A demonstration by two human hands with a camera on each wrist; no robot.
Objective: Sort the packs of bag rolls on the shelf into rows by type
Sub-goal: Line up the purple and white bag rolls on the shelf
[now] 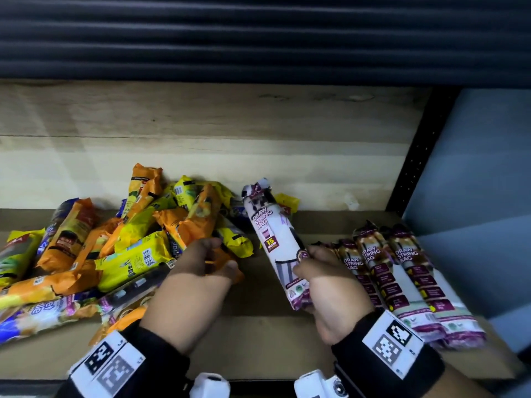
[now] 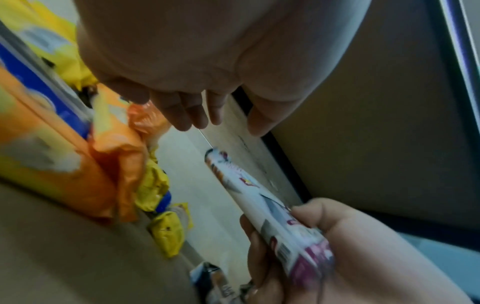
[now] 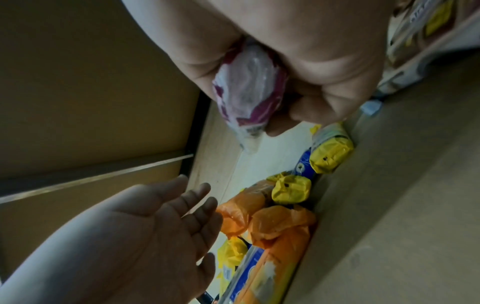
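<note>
My right hand (image 1: pixel 319 271) grips the lower part of a white and purple draw-string bag pack (image 1: pixel 275 239), holding it tilted above the shelf; the pack (image 2: pixel 262 203) and its crimped end (image 3: pixel 246 90) show in both wrist views. To its right lies a row of like draw-string packs (image 1: pixel 408 277). A mixed heap of orange, yellow and blue packs (image 1: pixel 129 239) fills the left of the shelf. My left hand (image 1: pixel 212 259) hovers at the heap's right edge, fingers relaxed and holding nothing (image 3: pixel 182 207).
The wooden shelf board (image 1: pixel 258 297) has a bare strip between the heap and the draw-string row. A black perforated upright (image 1: pixel 413 156) and a grey side panel (image 1: pixel 474 168) close off the right. A dark ribbed surface (image 1: pixel 258 38) hangs over the back.
</note>
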